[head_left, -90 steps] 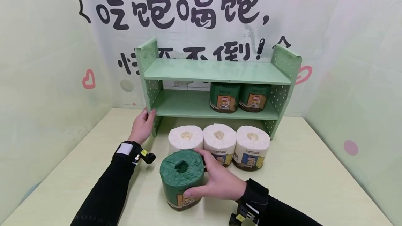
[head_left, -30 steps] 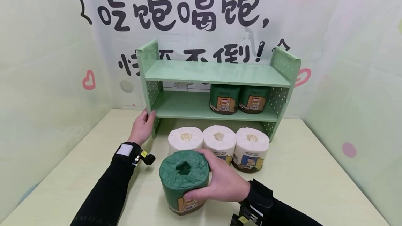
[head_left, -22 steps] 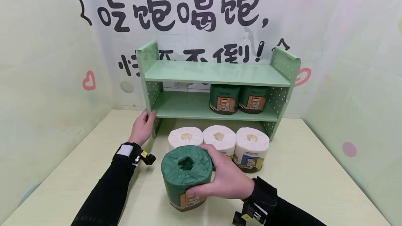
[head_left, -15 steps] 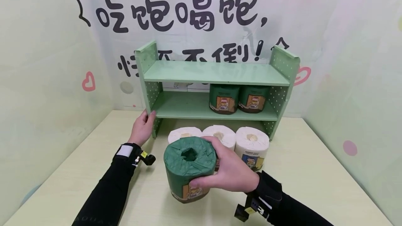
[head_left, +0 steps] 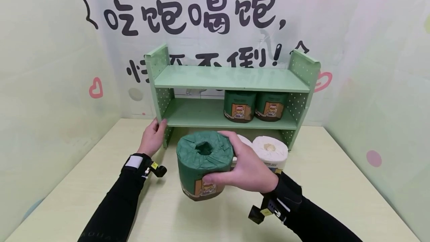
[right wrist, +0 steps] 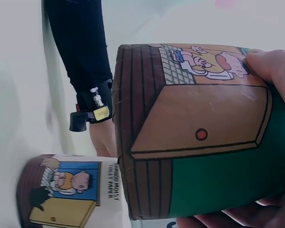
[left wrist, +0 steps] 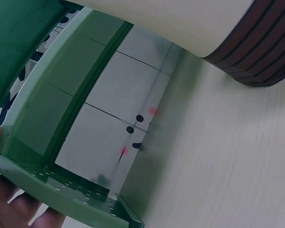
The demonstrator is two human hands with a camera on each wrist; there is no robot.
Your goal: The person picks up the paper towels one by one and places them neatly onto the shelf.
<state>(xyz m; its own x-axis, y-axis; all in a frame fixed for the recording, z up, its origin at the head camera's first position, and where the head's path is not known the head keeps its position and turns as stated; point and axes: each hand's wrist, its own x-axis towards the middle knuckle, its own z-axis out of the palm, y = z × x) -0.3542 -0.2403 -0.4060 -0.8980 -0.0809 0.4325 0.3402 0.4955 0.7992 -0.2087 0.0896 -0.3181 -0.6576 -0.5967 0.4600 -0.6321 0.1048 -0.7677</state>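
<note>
My right hand [head_left: 246, 165] grips a green-wrapped toilet paper roll [head_left: 191, 174] from its right side, thumb across the printed front. The roll hangs above the table, in front of the shelf. In the right wrist view the same roll [right wrist: 213, 185] fills the middle, its printed brown door facing the camera. My left hand [head_left: 152, 136] holds the left side panel of the green shelf [head_left: 231, 125]; in the left wrist view its fingers curl under the panel edge. Two more green rolls, a left one [head_left: 239, 106] and a right one [head_left: 270, 106], stand on the middle board's right half.
White-wrapped toilet paper rolls stand on the table [head_left: 339, 186] before the shelf; the right one [head_left: 270, 150] shows, another [head_left: 244, 141] is partly covered by the held roll and hand. The shelf's top board [head_left: 231, 77] bears nothing. A lettered backdrop [head_left: 201, 6] hangs behind.
My right hand has lifted the green roll off the table and carried it up and slightly right, covering more of the white rolls. The left hand has stayed on the shelf panel.
</note>
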